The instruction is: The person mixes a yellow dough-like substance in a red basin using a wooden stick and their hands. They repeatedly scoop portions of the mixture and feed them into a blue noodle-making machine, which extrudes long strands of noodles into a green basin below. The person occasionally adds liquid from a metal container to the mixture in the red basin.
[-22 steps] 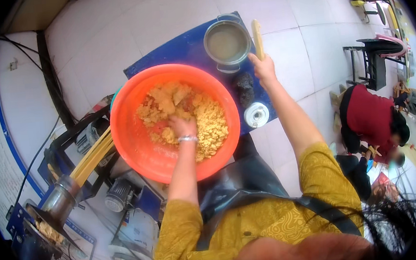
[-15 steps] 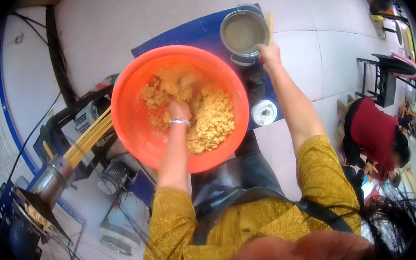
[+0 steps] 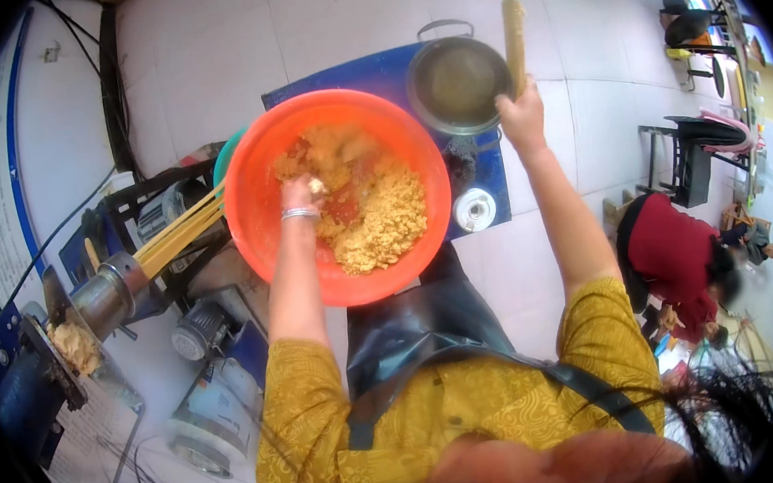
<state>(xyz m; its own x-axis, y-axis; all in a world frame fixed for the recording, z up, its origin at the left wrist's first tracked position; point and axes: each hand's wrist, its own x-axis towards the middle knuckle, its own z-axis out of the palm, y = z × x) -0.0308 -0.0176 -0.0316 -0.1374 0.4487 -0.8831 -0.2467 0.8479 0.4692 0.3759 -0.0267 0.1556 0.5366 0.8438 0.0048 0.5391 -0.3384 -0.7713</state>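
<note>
A large orange basin (image 3: 249, 252) holds crumbly yellow dough (image 3: 381, 228) and, toward its far side, a finer, smoother layer. Inside the basin, my left hand (image 3: 298, 197), with a bracelet at the wrist, has its fingers curled around a pale clump of dough. Out to the right, my right hand (image 3: 522, 122) is closed round the lower end of a thick wooden stick (image 3: 515, 45) that points away from me. Its fingers are at the rim of a metal pot (image 3: 418, 103) with cloudy liquid in it; whether they grip the rim too, I cannot tell.
A blue table (image 3: 337, 75) carries a white round lid-like object (image 3: 474, 210). On the left, a machine's metal cylinder (image 3: 105, 293) has long yellow strands (image 3: 188, 230) beside it and dough (image 3: 75, 348) at its opening. A person in red (image 3: 669, 251) bends over at the right.
My left hand has moved leftward within the basin, lifting a clump into sight. My right hand and the wooden stick have shifted right, and the pot's near handle no longer shows.
</note>
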